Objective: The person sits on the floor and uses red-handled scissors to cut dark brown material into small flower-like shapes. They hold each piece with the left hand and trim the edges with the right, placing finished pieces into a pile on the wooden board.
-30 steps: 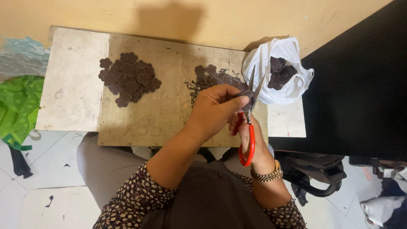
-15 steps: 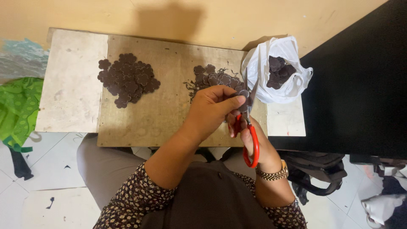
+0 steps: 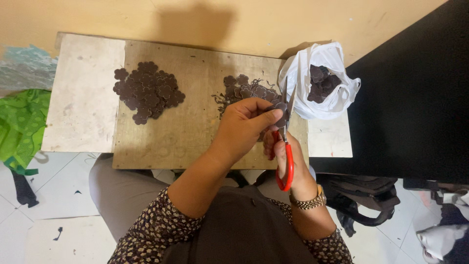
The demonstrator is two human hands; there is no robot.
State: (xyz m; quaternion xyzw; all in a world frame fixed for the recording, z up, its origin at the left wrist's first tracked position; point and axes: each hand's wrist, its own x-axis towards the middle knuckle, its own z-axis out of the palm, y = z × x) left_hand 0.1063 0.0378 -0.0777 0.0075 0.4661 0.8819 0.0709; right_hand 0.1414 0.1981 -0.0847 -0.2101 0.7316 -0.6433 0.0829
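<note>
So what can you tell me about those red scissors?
The scissors have glossy red handles that look like plastic and grey metal blades. They point away from the person, blades up toward the white plastic bag, handles toward the body. The right hand grips the handles from beneath. The blades stand slightly apart around a small dark brown flower-shaped piece, which the left hand pinches. They hover above the wooden board.

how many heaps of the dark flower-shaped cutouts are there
3: a neat heap on the left of the wooden board, a scrappier heap just beyond the left hand, and one inside the white plastic bag.
</note>
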